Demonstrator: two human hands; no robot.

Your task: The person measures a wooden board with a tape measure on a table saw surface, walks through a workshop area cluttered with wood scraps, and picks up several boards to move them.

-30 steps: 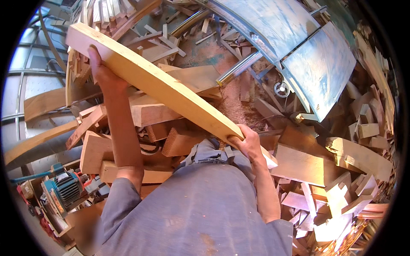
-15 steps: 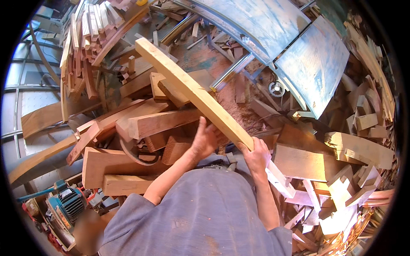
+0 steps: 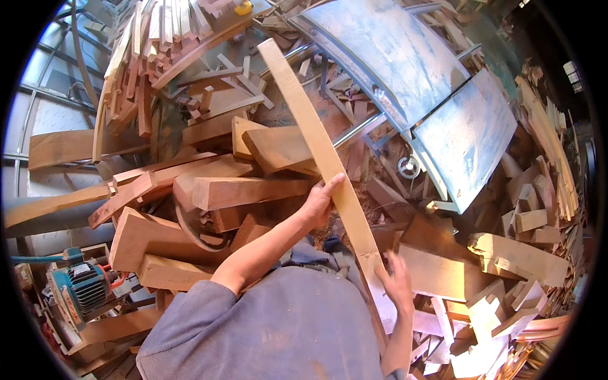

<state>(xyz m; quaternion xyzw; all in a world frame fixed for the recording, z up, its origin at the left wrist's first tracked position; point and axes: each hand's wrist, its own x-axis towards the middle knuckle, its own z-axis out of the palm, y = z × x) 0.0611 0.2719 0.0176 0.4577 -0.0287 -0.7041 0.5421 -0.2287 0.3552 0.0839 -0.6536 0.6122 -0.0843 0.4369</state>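
A long, pale wooden beam point(image 3: 306, 121) slants across the middle, its far end up toward the machine and its near end low by my right side. My left hand point(image 3: 324, 201) is closed round the beam's left edge near its middle, thumb lying on the upper face and fingers hidden beneath. Close to the near end, my right hand point(image 3: 397, 282) has its fingers apart, with the thumb at the beam's right edge. Just left of my left hand lies a thick reddish wood block point(image 3: 253, 192) on a heap of timber.
A saw-like machine with a pale metal table point(image 3: 392, 63) and handwheel point(image 3: 408, 167) stands ahead. Stacked strips point(image 3: 149, 57) rise at the far left. A teal electric motor point(image 3: 82, 288) sits at lower left. Offcuts point(image 3: 519, 259) are piled on the right.
The beam has swung to a steeper slant. My left hand has gone from open beside it to gripping it, while my right hand has loosened its grip and spread its fingers.
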